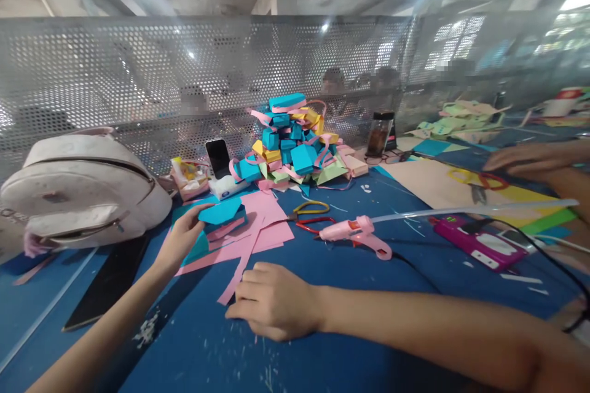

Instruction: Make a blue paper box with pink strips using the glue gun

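Observation:
My left hand (188, 228) is closed on a blue folded paper piece (221, 211), thumb and fingers at its left edge. It is held just over pink paper sheets (271, 234) lying on the table. My right hand (271, 302) rests on the blue tabletop with its fingers curled under. A pink paper strip (244, 264) runs down to beside its knuckles; whether the fingers hold anything is hidden. Right of the sheets lie scissors (316, 215) with yellow and red handles. A pink glue gun (353, 231), with a clear glue stick in its back, lies beside them.
A heap of blue, yellow and pink paper boxes (290, 147) stands at the back. At left are a white backpack (87, 190) and a dark flat tablet-like slab (108, 282). A purple power strip (479, 242) and another person's hand (520, 158) are at right.

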Available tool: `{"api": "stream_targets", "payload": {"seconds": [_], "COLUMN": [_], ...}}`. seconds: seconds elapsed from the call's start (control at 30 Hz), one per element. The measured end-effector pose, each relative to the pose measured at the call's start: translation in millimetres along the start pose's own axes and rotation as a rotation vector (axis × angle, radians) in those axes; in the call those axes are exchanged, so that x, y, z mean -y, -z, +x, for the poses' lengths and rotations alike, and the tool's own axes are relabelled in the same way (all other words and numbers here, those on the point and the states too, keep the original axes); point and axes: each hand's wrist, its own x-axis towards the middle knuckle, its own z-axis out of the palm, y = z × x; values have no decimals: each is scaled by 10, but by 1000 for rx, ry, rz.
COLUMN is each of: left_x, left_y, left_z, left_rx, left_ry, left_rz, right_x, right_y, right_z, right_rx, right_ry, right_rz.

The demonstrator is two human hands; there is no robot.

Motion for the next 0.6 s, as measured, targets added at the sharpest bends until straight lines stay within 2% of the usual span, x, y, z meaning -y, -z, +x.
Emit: {"api": "stream_targets", "payload": {"seconds": [0.1, 0.17, 0.3, 0.4, 0.5, 0.6], "left_x": [-3, -51, -248, -390, -458, -473], "left_y": [1, 8, 15, -36, -147, -265], "left_z": [-5, -18, -63, -149, -315, -537], "left_rx": [-27, -57, -129, -150, -108, -59], "left_ry": [12, 25, 37, 68, 109, 135], "left_rz": [-44, -103, -225, -283, -321, -349], "right_x": [-15, -38, -106, -123, -81, -22], "right_y": [3, 76, 402, 636, 714, 662], "right_z": [-7, 11, 104, 150, 101, -41], "right_rx": [-63, -163, -494, -683, -728, -668], "right_ry": [-49, -139, -441, -557, -670, -861], "right_rz": [94, 226, 635, 889, 1102, 1165]}}
